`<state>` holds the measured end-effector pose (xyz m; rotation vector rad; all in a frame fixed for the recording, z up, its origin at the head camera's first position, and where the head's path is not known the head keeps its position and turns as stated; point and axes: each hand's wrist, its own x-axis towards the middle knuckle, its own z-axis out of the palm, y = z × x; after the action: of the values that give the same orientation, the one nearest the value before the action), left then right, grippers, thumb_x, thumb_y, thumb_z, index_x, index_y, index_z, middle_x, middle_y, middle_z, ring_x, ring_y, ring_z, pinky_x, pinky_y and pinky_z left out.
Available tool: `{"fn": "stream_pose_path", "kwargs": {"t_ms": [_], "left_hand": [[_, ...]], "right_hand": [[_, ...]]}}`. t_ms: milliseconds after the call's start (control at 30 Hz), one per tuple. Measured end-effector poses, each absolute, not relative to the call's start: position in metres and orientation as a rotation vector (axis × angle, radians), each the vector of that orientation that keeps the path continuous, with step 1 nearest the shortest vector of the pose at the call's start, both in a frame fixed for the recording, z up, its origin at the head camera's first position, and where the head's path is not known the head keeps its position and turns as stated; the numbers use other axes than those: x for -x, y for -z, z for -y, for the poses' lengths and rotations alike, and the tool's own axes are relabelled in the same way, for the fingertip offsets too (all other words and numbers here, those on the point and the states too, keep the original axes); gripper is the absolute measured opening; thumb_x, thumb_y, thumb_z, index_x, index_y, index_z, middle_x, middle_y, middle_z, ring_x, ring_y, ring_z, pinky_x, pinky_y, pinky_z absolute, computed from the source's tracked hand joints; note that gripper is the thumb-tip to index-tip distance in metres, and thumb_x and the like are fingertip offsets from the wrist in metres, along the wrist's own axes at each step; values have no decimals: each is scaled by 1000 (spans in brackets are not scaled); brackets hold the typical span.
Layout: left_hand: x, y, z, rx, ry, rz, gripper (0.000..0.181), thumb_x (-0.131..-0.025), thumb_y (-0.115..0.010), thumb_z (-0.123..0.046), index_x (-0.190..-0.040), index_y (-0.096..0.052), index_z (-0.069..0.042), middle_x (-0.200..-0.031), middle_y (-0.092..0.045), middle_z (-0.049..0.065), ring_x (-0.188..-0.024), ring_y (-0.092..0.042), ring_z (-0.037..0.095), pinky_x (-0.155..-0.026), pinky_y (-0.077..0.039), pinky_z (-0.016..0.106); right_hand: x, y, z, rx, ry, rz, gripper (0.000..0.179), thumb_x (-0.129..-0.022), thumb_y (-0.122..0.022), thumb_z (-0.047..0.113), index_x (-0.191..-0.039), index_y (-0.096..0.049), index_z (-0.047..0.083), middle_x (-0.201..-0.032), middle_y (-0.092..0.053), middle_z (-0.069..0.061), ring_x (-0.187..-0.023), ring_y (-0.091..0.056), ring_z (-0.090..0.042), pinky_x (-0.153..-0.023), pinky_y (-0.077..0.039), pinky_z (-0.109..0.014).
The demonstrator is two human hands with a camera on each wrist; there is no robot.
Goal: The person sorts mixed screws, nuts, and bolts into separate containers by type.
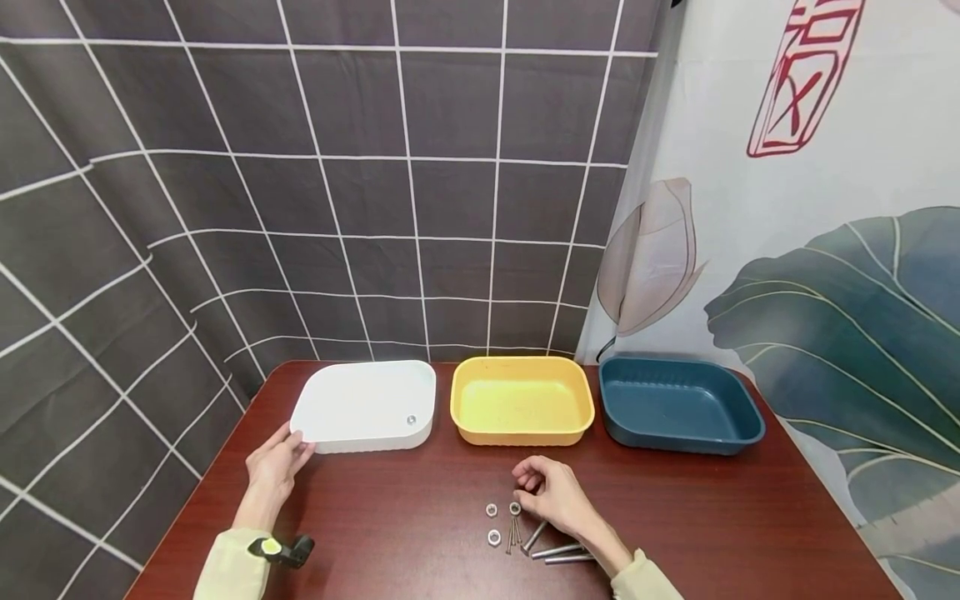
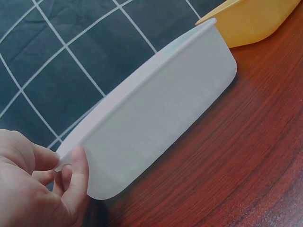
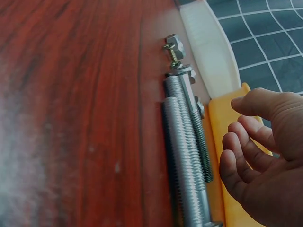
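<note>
Head view: along the far edge of the reddish-brown wooden bench [image 1: 390,525] stand a white rectangular plastic tray [image 1: 352,408] at the left corner, holding one silver metal nut [image 1: 411,420], a yellow plastic tray [image 1: 522,400], and a blue plastic tray [image 1: 678,404] at the right corner. The right hand [image 1: 557,497] is over the bench, beside silver hex nuts [image 1: 493,538], thin screws [image 1: 510,537] and silver threaded bolts [image 1: 557,551] toward the near edge.

Left wrist view: the left hand's [image 2: 38,189] grip pinches the white tray's rim at a corner.

Right wrist view: the right grip is loosely curled, thumb apart from fingertips.
</note>
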<state>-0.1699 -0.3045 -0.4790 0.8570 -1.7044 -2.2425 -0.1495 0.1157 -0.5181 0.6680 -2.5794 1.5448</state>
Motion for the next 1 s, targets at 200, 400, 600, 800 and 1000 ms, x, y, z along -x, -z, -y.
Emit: {"fn": "stream_pose_path", "kwargs": {"t_ms": [200, 400, 600, 800, 1000], "left_hand": [[169, 480, 305, -850, 2250, 1708, 55, -100, -50, 3, -153, -33, 1, -78, -61, -5, -71, -62, 3, -83, -59, 21], [169, 479, 304, -847, 2249, 1708, 56, -100, -51, 3, -153, -33, 1, -79, -61, -4, -71, -63, 3, -82, -60, 20], [169, 479, 305, -844, 2250, 1710, 55, -100, -50, 4, -153, -33, 1, -79, -61, -5, -71, -62, 3, -83, -59, 20], [169, 479, 305, -848, 2254, 1701, 56, -100, -50, 4, -153, -34, 1, -80, -61, -4, -72, -63, 3, -83, -59, 20], [169, 479, 305, -849, 2257, 1706, 56, -100, -51, 3, -153, -34, 1, -80, -60, -4, -72, -63, 4, -83, -59, 21]], "right_hand": [[147, 524, -117, -687, -1525, 2576, 25, -71, -78, -9, -91, -68, 0, -81, -64, 0, -72, -60, -13, -60, -57, -23], [147, 527, -117, -708, -1515, 2566, 25, -71, -78, -9, -91, -68, 1, -82, -64, -1, -72, -61, -15, -61, -57, -23], [146, 528, -117, -729, -1498, 2565, 25, -71, -77, -9, -92, -68, 0, -84, -64, -1, -73, -61, -16, -63, -57, -23], [146, 529, -116, -734, -1492, 2590, 25, -71, -79, -7, -92, -68, 2, -85, -63, 0, -74, -60, -15, -65, -57, -23], [145, 529, -115, -741, -1450, 2609, 26, -71, -81, -6, -92, -68, 3, -86, -62, 1, -75, -60, -16, -66, -56, -23]]}}
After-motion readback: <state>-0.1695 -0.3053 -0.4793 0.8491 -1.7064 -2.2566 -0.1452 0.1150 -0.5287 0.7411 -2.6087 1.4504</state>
